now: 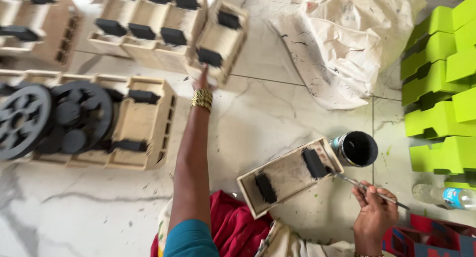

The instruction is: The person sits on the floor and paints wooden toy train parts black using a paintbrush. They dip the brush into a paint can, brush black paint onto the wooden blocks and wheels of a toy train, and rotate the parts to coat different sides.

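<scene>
Painting Station: Hand and Workpiece Positions

Holding a thin metal-handled paintbrush (369,190), the right hand (374,217) at five o'clock is closed around it, bristles touching the black block inside the near pale wooden open box (287,176). That box's long axis runs seven to two o'clock. At twelve o'clock, the left hand (202,82) reaches far, fingers loosely extended, touching another tilted pale wooden box (223,38). A black paint tin (356,149) stands just beside the near box.

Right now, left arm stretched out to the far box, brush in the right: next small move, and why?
Probably draw the left hand back to steady the near wooden box. That hand only touches the tilted far box, whose blocks already look black. The near box leans unheld on the lap while the paintbrush in the right hand works its block beside the open black paint can.
</scene>
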Motion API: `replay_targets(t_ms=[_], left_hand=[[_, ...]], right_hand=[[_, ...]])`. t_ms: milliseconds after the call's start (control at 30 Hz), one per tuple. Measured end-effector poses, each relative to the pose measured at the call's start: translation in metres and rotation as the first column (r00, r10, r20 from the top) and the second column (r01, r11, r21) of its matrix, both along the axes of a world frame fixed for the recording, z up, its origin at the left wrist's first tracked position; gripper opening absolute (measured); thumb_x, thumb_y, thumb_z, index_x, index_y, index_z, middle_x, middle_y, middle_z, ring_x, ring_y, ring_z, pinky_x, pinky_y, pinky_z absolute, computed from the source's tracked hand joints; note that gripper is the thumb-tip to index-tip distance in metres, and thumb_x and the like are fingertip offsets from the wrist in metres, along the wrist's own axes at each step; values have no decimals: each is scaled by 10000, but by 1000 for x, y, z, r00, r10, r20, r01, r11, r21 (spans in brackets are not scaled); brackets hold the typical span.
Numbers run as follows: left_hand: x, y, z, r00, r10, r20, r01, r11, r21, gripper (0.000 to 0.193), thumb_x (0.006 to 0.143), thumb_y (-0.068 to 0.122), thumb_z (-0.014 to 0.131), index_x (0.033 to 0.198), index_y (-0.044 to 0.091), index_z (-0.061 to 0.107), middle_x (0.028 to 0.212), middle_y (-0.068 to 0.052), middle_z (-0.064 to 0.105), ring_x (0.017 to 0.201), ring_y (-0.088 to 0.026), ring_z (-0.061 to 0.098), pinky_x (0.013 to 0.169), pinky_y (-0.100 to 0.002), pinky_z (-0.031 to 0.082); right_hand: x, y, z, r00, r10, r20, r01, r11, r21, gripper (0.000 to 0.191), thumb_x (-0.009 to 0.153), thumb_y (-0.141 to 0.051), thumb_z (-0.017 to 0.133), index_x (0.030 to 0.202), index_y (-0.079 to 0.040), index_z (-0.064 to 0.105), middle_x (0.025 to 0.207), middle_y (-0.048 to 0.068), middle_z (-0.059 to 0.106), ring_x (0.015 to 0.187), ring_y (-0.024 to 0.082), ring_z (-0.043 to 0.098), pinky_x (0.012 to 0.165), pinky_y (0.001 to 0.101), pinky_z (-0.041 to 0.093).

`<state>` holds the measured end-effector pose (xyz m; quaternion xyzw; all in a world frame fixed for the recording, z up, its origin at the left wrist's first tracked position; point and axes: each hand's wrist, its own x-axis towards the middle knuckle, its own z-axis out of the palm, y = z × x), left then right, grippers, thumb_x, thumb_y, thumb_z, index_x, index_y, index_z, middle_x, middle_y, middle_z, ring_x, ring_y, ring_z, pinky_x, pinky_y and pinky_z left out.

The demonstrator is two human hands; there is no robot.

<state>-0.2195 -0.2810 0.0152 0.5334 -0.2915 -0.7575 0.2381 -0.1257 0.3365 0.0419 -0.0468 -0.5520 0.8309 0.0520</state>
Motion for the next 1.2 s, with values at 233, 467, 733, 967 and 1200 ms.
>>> replay_targets(t_ms=[233, 467, 733, 967, 1200], left_hand=[[-47, -13, -22, 942, 281, -185, -291, 956, -31, 1301, 629, 334, 936, 1538, -42, 84, 1503, -222, 376, 1377, -408, 452, 989, -696, 520], [65, 56, -34, 943, -274, -190, 244, 955, -168, 1243, 806, 638, 716, 1602, 70, -52, 1651, -246, 157, 1482, -434, 328, 1153, -577, 405], [288, 226, -49, 909, -414, 39, 414, 910, 7, 1053, 841, 699, 572, 1625, 116, 178, 1602, -234, 354, 1464, -408, 365, 1143, -574, 372], [280, 330, -63, 820, -572, -14, 543, 786, -297, 988, 818, 476, 778, 1527, 21, 262, 1505, -283, 478, 1372, -406, 497, 1134, -577, 394], [276, 298, -67, 637, -720, 275, 701, 393, -595, 618, 1032, 412, 615, 1465, 8, 438, 1252, -229, 680, 1054, -265, 727, 830, -386, 653]], right_hand=[[-10, -5, -6, 999, 1, 42, -2, 1000, 30, 189, 1050, 51, 619, 1187, -46, 533, 1138, 221, 685, 1093, 334, 710, 912, 479, 632], [-6, -4, 8, 999, -14, -35, 14, 1000, 2, 206, 1028, 35, 651, 1187, -61, 561, 1127, 183, 690, 1077, 314, 710, 896, 487, 634], [13, 24, 12, 998, -60, -2, 59, 988, -141, 226, 998, -12, 716, 1141, -97, 563, 1080, 155, 708, 967, 274, 717, 831, 436, 657], [20, 39, 21, 986, -163, 39, 168, 967, -194, 229, 968, 16, 708, 1091, -80, 540, 1046, 192, 739, 874, 293, 766, 742, 394, 679], [26, 49, 6, 977, -207, 52, 213, 967, -139, 225, 955, 10, 708, 1073, -95, 548, 1013, 167, 741, 815, 253, 743, 711, 376, 674]])
